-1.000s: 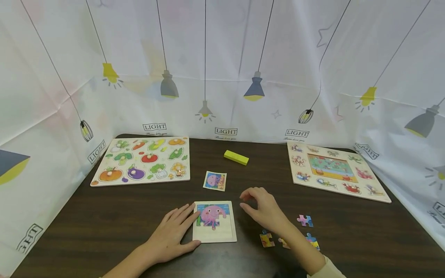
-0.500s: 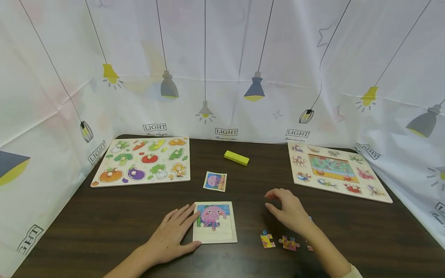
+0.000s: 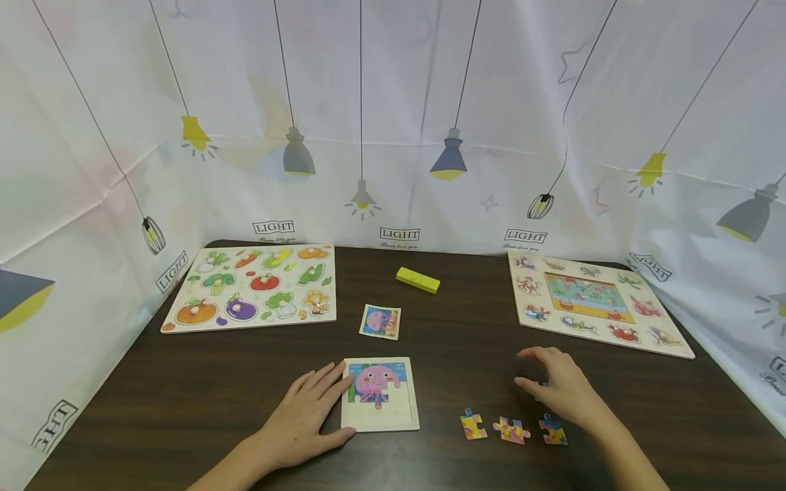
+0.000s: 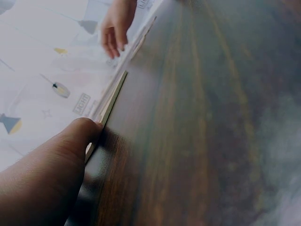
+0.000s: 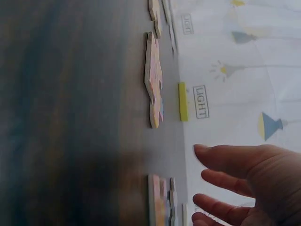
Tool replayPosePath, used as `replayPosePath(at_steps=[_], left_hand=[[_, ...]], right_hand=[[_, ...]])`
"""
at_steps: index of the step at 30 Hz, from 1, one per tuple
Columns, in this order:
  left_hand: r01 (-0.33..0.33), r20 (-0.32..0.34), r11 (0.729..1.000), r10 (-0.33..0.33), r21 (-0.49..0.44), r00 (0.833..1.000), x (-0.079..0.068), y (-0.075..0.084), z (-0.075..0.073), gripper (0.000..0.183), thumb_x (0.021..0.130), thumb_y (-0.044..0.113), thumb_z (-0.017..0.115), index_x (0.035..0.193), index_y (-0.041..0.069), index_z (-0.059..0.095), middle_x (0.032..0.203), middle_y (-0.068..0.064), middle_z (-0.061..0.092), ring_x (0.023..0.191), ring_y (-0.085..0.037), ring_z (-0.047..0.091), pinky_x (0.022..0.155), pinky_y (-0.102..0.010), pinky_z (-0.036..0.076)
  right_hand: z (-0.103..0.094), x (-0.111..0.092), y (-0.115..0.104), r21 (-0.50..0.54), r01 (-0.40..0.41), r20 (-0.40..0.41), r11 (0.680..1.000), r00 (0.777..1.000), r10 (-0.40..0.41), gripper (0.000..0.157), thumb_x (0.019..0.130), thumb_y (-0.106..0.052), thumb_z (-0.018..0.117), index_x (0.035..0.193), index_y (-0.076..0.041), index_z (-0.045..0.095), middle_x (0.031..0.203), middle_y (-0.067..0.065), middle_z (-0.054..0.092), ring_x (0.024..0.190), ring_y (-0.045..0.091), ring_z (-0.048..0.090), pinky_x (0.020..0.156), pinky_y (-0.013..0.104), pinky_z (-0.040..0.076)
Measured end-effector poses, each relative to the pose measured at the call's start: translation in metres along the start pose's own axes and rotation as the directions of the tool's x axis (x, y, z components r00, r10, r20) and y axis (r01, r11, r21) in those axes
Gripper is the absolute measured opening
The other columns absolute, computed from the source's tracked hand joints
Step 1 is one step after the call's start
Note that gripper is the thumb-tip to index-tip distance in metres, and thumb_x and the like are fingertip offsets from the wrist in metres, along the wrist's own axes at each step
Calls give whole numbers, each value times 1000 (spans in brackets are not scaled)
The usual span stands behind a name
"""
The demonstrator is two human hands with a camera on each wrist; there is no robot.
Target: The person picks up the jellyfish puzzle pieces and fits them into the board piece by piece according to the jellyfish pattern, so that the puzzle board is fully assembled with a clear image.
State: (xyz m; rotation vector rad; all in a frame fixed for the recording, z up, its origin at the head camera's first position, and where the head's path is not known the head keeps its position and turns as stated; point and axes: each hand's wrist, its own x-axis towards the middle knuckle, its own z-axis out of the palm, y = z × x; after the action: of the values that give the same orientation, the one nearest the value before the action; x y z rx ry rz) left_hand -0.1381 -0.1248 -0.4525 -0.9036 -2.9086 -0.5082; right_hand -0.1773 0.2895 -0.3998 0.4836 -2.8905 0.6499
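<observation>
My left hand (image 3: pixel 307 417) lies with straight fingers along the left edge of a small wooden jigsaw tray (image 3: pixel 374 421). Fitted pieces in its upper part show a pink octopus-like creature (image 3: pixel 374 379); bare wood shows lower down and at right. In the left wrist view the thumb (image 4: pixel 70 146) touches the tray's edge. My right hand (image 3: pixel 565 387) hovers at the right, thumb and fingers apart, holding nothing. It mostly hides one jigsaw piece beneath it. Nearer me lie a yellow jigsaw piece (image 3: pixel 471 425), a yellow-pink piece (image 3: pixel 511 430) and a blue-yellow piece (image 3: pixel 554 431).
A small picture card (image 3: pixel 380 322) lies behind the tray, and a yellow block (image 3: pixel 417 279) farther back. A vegetable puzzle board (image 3: pixel 252 286) stands back left, a sea-animal puzzle board (image 3: pixel 595 303) back right. A white printed curtain (image 3: pixel 393 102) encloses the table (image 3: pixel 258 368).
My right hand has moved rightward from beside the tray, past the yellow pieces, to above the farther jigsaw piece. My left hand has stayed on the tray.
</observation>
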Motion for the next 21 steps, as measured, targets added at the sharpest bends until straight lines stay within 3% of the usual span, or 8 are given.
replayPosePath(at_steps=[4, 12, 21], left_hand=[[-1, -7, 1000, 1, -5, 1000, 0, 1, 0, 76, 86, 65, 40, 145, 18, 30, 151, -4, 19, 136, -22, 18, 106, -47, 14], [1, -16, 1000, -1, -6, 1000, 0, 0, 1, 77, 85, 66, 40, 144, 17, 31, 151, -5, 20, 136, -22, 18, 106, -47, 14], [11, -2, 1000, -11, -23, 1000, 0, 1, 0, 77, 85, 65, 41, 144, 18, 31, 151, -4, 19, 136, -22, 18, 106, -47, 13]], right_hand=[[-1, -12, 11, -17, -20, 38, 1000, 999, 21, 44, 76, -26, 75, 109, -1, 60, 106, 18, 59, 101, 40, 49, 79, 57, 39], [-4, -24, 24, -31, -49, 61, 998, 997, 50, 49, 74, -31, 76, 110, -2, 60, 110, 25, 53, 102, 46, 45, 79, 61, 36], [-5, -25, 29, -6, -103, 81, 995, 991, 104, 37, 76, -29, 74, 103, -5, 65, 104, 18, 55, 85, 28, 52, 69, 47, 44]])
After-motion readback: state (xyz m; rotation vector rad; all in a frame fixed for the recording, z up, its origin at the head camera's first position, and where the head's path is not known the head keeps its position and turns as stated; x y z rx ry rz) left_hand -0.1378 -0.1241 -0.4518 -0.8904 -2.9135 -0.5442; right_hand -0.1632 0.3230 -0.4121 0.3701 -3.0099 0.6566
